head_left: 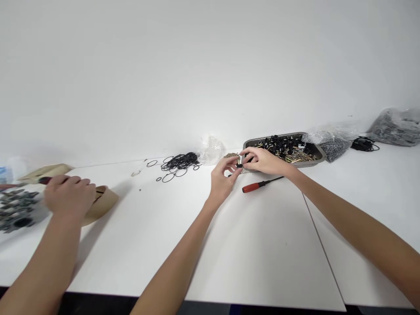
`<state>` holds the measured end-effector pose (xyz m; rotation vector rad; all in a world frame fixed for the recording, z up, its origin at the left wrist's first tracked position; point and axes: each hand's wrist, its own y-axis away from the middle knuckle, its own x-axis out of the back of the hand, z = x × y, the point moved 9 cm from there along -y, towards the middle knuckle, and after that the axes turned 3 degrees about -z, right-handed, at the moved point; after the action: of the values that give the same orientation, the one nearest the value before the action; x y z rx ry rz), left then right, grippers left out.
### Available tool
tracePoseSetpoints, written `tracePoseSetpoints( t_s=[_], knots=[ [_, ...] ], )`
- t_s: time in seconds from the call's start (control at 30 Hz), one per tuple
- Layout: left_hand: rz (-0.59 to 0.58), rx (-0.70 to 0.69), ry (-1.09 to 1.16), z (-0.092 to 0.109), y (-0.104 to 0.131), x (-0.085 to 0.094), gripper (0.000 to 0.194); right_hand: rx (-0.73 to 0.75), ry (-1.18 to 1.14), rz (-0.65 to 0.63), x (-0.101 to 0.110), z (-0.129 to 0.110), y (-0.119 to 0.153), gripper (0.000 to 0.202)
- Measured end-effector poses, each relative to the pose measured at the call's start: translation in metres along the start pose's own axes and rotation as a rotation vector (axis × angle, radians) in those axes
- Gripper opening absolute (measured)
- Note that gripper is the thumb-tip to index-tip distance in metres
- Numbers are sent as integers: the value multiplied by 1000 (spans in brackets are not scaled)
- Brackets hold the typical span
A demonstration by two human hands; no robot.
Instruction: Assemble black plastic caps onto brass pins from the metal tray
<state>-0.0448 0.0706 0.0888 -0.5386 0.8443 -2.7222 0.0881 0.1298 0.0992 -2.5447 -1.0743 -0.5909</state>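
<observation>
My left hand (223, 177) pinches a small black part with a brass-coloured screw (239, 162) standing in it. From the right, my right hand (262, 161) reaches over to the same part, its fingertips close around the screw's top. Just behind both hands lies a small heap of brass-coloured screws (231, 155). A grey metal tray (308, 164) holding black parts and long screws is behind my right hand. In front of it, a screwdriver with a red and black handle (252, 187) lies on the white table.
Another person's hand (69, 194) grips a tool at the left, beside a tan container (104, 203) and metal parts (19, 210). Black rings (180, 162) and a clear plastic bag (211, 151) lie at centre. Filled bags (397, 127) and a black coil (364, 143) are far right.
</observation>
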Motion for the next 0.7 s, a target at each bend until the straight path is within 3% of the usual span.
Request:
tracePoseSetpoints(
  t_s=[0.1,0.23,0.5,0.6,0.7],
  knots=[
    [-3,-22,13,-1,0,-1,33,24,-63,-46,-7,-1,-1,52],
    [2,-29,2,-1,1,-1,32,76,-28,-51,-6,-6,0,43],
    [-23,-47,-31,-8,0,-3,30,-34,89,-129,-3,-9,6,44],
    [-102,11,-154,-17,-3,-6,19,-62,169,-38,22,-12,10,49],
    [-267,113,-406,-29,0,-14,3,-100,237,72,58,-10,17,47]
  ],
)
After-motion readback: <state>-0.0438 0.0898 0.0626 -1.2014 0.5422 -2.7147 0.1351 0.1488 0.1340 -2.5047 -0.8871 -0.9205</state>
